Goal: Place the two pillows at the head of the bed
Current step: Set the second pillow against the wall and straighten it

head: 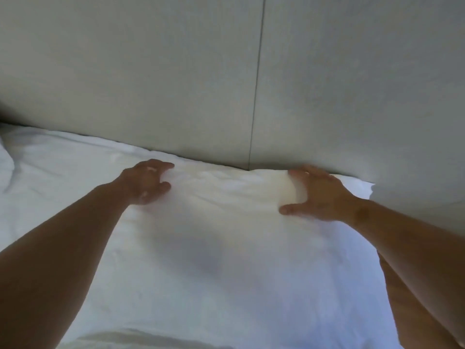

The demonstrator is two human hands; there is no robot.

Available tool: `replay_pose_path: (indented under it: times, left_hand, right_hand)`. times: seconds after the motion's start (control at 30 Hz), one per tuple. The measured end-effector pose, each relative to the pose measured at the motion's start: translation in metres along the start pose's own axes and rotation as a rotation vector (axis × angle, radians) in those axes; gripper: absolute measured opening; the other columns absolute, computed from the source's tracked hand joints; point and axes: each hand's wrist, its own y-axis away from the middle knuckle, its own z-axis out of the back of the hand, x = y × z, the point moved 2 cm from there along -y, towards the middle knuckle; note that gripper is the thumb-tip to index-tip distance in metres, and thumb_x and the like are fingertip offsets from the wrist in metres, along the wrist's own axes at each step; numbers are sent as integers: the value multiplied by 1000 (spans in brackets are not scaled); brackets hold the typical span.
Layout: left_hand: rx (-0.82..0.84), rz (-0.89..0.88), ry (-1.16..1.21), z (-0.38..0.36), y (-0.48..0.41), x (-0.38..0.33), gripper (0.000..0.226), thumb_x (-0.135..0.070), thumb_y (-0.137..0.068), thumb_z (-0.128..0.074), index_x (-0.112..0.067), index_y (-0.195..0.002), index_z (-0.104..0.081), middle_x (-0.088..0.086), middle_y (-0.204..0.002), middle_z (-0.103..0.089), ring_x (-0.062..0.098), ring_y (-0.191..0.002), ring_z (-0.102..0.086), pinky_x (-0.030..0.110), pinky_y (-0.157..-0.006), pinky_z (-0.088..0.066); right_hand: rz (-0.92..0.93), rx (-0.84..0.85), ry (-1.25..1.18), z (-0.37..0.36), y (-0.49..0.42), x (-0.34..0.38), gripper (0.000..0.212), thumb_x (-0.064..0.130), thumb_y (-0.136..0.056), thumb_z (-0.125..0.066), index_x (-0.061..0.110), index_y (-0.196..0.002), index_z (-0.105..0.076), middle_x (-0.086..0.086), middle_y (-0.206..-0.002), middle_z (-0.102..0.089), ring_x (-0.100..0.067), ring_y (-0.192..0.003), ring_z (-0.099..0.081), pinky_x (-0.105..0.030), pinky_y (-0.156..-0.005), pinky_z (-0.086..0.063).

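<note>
A white pillow [226, 243] lies flat in front of me, its far edge against the grey padded headboard [176, 84]. My left hand [147, 181] rests on the pillow's far left part with fingers curled into the fabric. My right hand [317, 195] presses on the far right part, fingers spread, thumb stretched toward me. A second white pillow [6, 159] shows only as a bulge at the left edge of the view. Both forearms reach across the pillow from the near side.
White bedding [50, 167] stretches to the left along the headboard. A vertical seam [256, 84] splits the headboard into two panels. A tan surface [407, 311] shows at the bed's right side under my right forearm.
</note>
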Motion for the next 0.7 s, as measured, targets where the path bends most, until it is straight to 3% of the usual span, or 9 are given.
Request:
replay_pose_path:
  times: [0.07, 0.13, 0.2, 0.33, 0.43, 0.5, 0.6, 0.7]
  left_hand:
    - [84, 18, -10, 8, -22, -2, 82, -55, -77, -50, -30, -152, -29, 0, -160, -30, 22, -143, -34, 39, -112, -33]
    - [172, 71, 25, 10, -39, 0, 90, -55, -70, -62, -35, -151, -28, 0, -158, -33, 24, -137, -42, 39, -107, -38]
    - [242, 113, 22, 8, -51, 5, 104, -68, -55, -62, -40, -150, -29, -3, -157, -34, 23, -136, -43, 39, -107, -38]
    - [229, 148, -84, -9, -62, 13, 134, -100, -33, -50, -46, -151, -19, -11, -161, -27, 19, -147, -27, 51, -115, -20]
    - [203, 149, -121, -31, -59, 16, 132, -102, -38, -44, -43, -152, -17, -5, -154, -42, 24, -144, -34, 54, -111, -21]
    - [150, 115, -112, -42, -54, 18, 127, -102, -37, -42, -41, -148, -30, -2, -143, -55, 25, -136, -45, 49, -105, -28]
    - [9, 68, -135, -43, -45, 16, 124, -104, -30, -36, -35, -132, -53, -3, -124, -67, 25, -118, -59, 40, -90, -36]
    - [-54, 77, -187, -28, -31, 14, 118, -104, -29, -40, -33, -120, -61, 0, -113, -71, 26, -106, -64, 35, -83, -40]
  right_hand:
    - [40, 88, 26, 8, -23, 7, 125, 88, -47, -70, 38, -155, -32, 8, -162, -34, -20, -150, -29, -42, -119, -27]
    - [69, 196, -67, 9, -41, 7, 112, 82, -40, -81, 44, -140, -48, 18, -140, -57, -17, -132, -53, -40, -110, -42]
    - [58, 289, -181, 2, -54, -2, 110, 77, -34, -89, 46, -133, -52, 21, -122, -68, -10, -116, -64, -39, -102, -49]
    - [26, 296, -139, -17, -60, -11, 136, 87, -23, -82, 49, -146, -36, 19, -136, -60, -16, -129, -56, -39, -107, -45]
    - [-52, 300, -75, -23, -56, -4, 157, 90, -19, -77, 37, -157, -24, 11, -143, -57, -21, -134, -51, -36, -108, -43]
    - [-46, 242, -46, -26, -53, 1, 135, 84, -27, -81, 34, -146, -41, 11, -127, -66, -21, -121, -59, -37, -99, -48]
    - [-31, 139, 5, -31, -37, 11, 91, 81, -34, -79, 37, -110, -58, 15, -100, -68, -18, -101, -61, -35, -85, -51]
    - [-48, 69, -23, -26, -17, 15, 74, 79, -39, -77, 37, -98, -63, 17, -94, -66, -14, -98, -58, -36, -84, -51]
